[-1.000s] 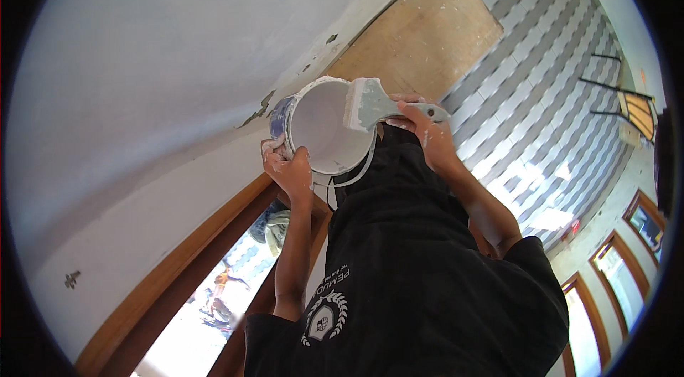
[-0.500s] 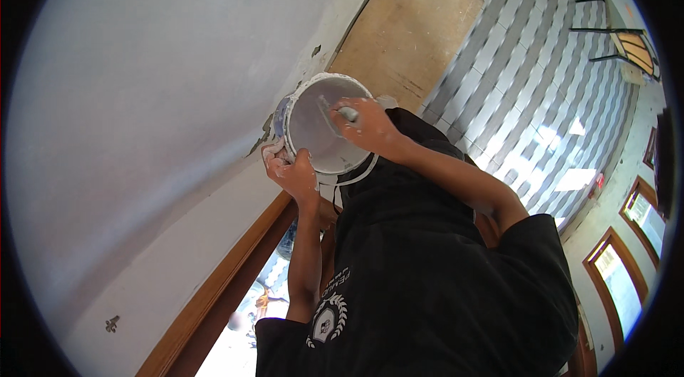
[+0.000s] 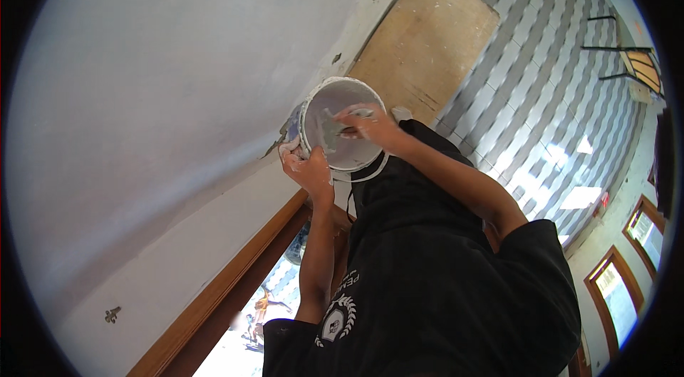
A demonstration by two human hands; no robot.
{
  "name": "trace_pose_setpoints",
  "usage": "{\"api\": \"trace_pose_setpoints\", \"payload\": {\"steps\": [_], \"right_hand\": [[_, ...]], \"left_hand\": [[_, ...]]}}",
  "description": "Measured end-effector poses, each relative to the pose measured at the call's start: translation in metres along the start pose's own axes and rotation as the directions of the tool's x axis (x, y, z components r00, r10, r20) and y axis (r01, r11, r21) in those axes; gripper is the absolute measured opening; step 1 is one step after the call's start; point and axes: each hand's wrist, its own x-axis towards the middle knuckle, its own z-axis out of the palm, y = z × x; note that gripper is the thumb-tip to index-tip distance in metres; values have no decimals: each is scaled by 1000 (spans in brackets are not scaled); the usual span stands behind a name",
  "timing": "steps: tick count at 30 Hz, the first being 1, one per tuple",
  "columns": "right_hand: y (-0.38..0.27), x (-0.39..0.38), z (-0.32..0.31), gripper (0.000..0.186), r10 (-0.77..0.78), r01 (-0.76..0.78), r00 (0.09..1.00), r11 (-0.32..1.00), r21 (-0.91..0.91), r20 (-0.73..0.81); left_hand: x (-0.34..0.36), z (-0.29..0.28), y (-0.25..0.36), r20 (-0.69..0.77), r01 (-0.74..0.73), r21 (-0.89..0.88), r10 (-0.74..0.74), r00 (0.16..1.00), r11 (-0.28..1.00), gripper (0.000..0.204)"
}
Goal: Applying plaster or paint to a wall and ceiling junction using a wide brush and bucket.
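A round white paint bucket (image 3: 360, 155), splashed round its rim, has a thin handle hanging at its lower side. My left hand (image 3: 308, 169) grips its left side, the thumb at the rim and the fingers curled outside. Inside the bucket is a pale green-grey paintbrush (image 3: 330, 133) with whitish paint on it. My right hand (image 3: 372, 125) is closed on the brush over the bucket's mouth, its fingers slightly blurred. Both hands are spotted with white paint.
A pale wall (image 3: 178, 85) with chipped patches runs along the left. A wooden board (image 3: 427, 28) lies on the patterned tile floor (image 3: 520, 92). A chair (image 3: 639, 69) stands at far right, near wood-framed windows (image 3: 609, 284). A wooden door frame (image 3: 214, 291) bounds a bright opening at lower left.
My right hand has brought the brush from the bucket's right rim down inside it and turned it. The bucket and my left hand sit slightly farther right in the picture.
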Motion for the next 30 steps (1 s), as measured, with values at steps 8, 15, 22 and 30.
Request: {"api": "trace_pose_setpoints", "payload": {"steps": [8, 15, 22, 30], "right_hand": [[-114, -117, -37, 26, -165, 153, 985, 968, 199, 43], [-108, -141, -43, 33, -283, 304, 952, 904, 299, -112], [-108, -139, -52, 39, -329, 338, 940, 864, 373, -89], [-156, -91, -52, 43, -546, 571, 820, 755, 324, -173]], "left_hand": [[-9, 6, 37, -26, 176, -190, -185, 982, 966, 28], [-11, 9, 60, 20, 220, -313, -225, 974, 924, 27], [-9, 9, 60, 10, 259, -371, -275, 961, 892, 27], [-8, 3, 71, 22, 212, -312, -216, 976, 926, 26]]}}
